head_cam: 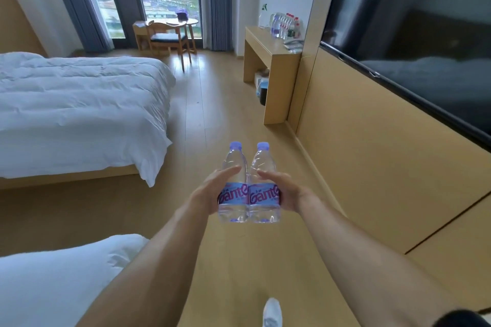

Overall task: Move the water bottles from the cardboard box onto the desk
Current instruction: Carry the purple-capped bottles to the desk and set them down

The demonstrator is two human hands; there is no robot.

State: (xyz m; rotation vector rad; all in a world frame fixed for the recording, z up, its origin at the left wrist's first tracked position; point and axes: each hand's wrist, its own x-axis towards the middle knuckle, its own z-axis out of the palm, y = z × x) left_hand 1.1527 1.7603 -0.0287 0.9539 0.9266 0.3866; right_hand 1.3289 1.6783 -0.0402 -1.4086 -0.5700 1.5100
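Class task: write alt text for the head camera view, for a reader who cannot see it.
A person's left hand and right hand each hold an upright water bottle, the left bottle beside the right bottle, over a wooden floor. Ahead on the right, a desk already bears more bottles; a bed lies left.

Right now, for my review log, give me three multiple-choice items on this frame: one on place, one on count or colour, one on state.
1. Where is the desk that already holds bottles?
A. ahead, by the right wall
B. left of the bed
C. under the window

2. How many bottles are being carried?
A. one
B. two
C. four

3. How are the carried bottles?
A. lying flat
B. uncapped
C. upright, capped

Answers: 1 A, it stands past the television. 2 B, left hand grips the left bottle, right hand the right bottle. 3 C, purple caps point up.
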